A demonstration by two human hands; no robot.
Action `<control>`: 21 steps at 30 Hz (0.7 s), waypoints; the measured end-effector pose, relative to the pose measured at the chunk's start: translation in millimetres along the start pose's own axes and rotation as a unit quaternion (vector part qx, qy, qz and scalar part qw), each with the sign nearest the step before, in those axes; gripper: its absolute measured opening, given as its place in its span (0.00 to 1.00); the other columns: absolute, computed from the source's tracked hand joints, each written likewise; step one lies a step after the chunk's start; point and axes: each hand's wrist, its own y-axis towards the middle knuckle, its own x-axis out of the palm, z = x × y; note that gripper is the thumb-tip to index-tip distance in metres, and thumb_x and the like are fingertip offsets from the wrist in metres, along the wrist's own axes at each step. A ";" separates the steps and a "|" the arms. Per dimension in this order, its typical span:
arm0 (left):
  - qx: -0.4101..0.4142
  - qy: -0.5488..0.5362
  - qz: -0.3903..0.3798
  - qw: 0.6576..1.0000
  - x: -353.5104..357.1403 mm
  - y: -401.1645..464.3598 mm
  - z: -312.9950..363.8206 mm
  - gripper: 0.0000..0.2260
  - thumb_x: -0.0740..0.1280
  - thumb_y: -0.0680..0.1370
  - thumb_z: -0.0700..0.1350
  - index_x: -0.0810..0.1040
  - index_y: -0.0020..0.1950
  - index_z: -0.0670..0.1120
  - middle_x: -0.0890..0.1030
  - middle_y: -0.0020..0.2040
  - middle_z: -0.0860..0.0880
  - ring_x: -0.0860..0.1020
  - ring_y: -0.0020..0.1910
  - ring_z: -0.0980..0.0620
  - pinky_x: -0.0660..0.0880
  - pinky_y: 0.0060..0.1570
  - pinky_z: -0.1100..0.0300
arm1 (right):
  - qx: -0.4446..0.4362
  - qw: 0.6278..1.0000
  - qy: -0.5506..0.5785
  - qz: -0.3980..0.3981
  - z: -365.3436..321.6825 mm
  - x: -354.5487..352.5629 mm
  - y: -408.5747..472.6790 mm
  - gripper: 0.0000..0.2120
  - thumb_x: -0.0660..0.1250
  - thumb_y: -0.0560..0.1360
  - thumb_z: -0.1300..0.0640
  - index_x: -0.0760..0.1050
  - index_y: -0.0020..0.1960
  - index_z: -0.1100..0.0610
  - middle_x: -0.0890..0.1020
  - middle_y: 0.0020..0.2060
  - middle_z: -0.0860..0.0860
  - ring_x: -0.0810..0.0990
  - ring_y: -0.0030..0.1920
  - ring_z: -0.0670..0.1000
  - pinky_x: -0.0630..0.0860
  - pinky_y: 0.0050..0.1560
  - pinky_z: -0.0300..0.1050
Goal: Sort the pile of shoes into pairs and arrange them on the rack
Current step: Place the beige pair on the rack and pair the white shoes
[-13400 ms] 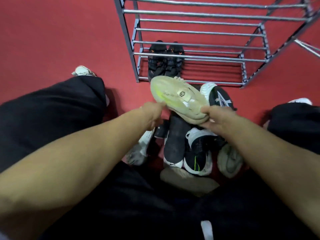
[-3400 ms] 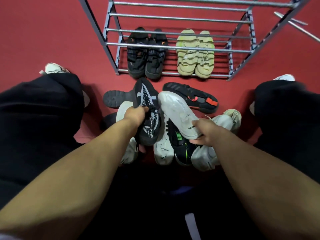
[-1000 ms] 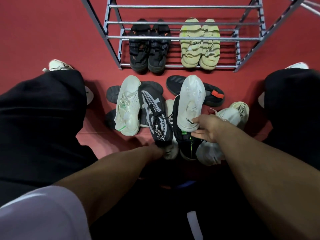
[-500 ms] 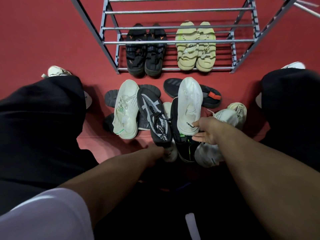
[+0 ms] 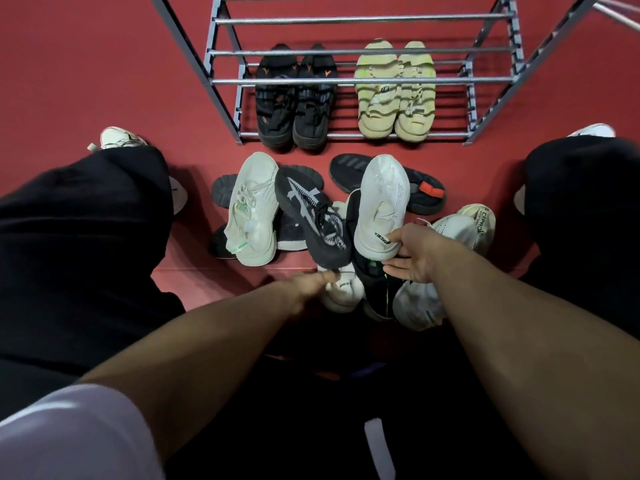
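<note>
Red matte flooring [image 5: 86, 64] carries a grey tubular metal rack [image 5: 360, 79] whose lowest tier holds a black pair [image 5: 296, 105] beside a ribbed pale-yellow pair [image 5: 394, 98], toes toward the camera. Nearer lies the unsorted pile: a knit cream sneaker [image 5: 254, 209], a black patterned mesh sneaker [image 5: 313, 220] and a smooth white sneaker [image 5: 381, 206], which the right hand [image 5: 412, 254] grips at its heel. Left hand [image 5: 308, 289] pinches the heel of a second white shoe [image 5: 341, 292] lying under the black mesh one.

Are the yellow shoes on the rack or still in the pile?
On the rack: the yellow shoes sit side by side on the rack's bottom shelf, beside the black pair.
</note>
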 end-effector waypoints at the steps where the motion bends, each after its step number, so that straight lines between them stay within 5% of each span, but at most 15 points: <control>1: -0.005 0.025 0.014 1.000 0.1 -15.8 11.4 0.23 0.72 0.63 0.54 0.82 0.53 0.43 0.85 0.48 0.44 0.82 0.47 0.45 0.77 0.55 0.52 | 0.001 1.000 -0.006 0.002 -0.4 0.2 -0.3 0.15 0.62 0.78 0.59 0.72 0.64 0.56 0.79 0.59 0.56 0.80 0.52 0.56 0.78 0.36 0.49; 3: -0.026 0.049 0.015 0.998 -3.4 -45.3 32.9 0.09 0.67 0.67 0.51 0.76 0.39 0.46 0.77 0.30 0.49 0.73 0.31 0.52 0.73 0.38 0.62 | -0.004 1.000 -0.023 0.011 -1.3 0.0 0.4 0.15 0.62 0.78 0.59 0.71 0.65 0.56 0.79 0.58 0.57 0.81 0.52 0.57 0.79 0.37 0.49; 6: -0.067 0.050 0.009 0.996 -22.6 -85.0 59.3 0.08 0.65 0.71 0.49 0.69 0.35 0.48 0.69 0.30 0.51 0.66 0.28 0.56 0.70 0.27 0.69 | -0.009 0.998 -0.053 0.021 -0.2 3.1 4.3 0.18 0.63 0.78 0.59 0.70 0.67 0.57 0.79 0.57 0.57 0.80 0.51 0.57 0.78 0.43 0.50; 11: -0.090 0.063 -0.023 0.994 -46.9 -148.2 71.2 0.08 0.65 0.71 0.52 0.71 0.37 0.48 0.70 0.27 0.53 0.69 0.23 0.57 0.72 0.27 0.69 | -0.023 0.996 -0.075 0.033 1.5 10.6 3.0 0.20 0.64 0.77 0.60 0.69 0.68 0.59 0.77 0.51 0.58 0.80 0.46 0.56 0.77 0.45 0.51; 16: -0.028 0.115 -0.003 0.993 -61.5 -207.1 71.6 0.06 0.64 0.73 0.49 0.76 0.42 0.47 0.74 0.27 0.53 0.73 0.25 0.58 0.74 0.26 0.67 | -0.044 0.998 -0.031 0.029 -3.3 8.7 -12.8 0.16 0.63 0.75 0.53 0.70 0.62 0.56 0.78 0.44 0.56 0.80 0.54 0.57 0.77 0.53 0.52; 21: 0.014 0.100 0.031 0.994 -69.5 -247.2 79.2 0.06 0.62 0.74 0.49 0.73 0.42 0.47 0.69 0.28 0.52 0.68 0.24 0.57 0.74 0.26 0.68 | -0.068 0.997 -0.005 0.034 -4.3 5.2 -22.9 0.12 0.63 0.76 0.51 0.71 0.56 0.55 0.78 0.41 0.54 0.79 0.46 0.54 0.75 0.54 0.50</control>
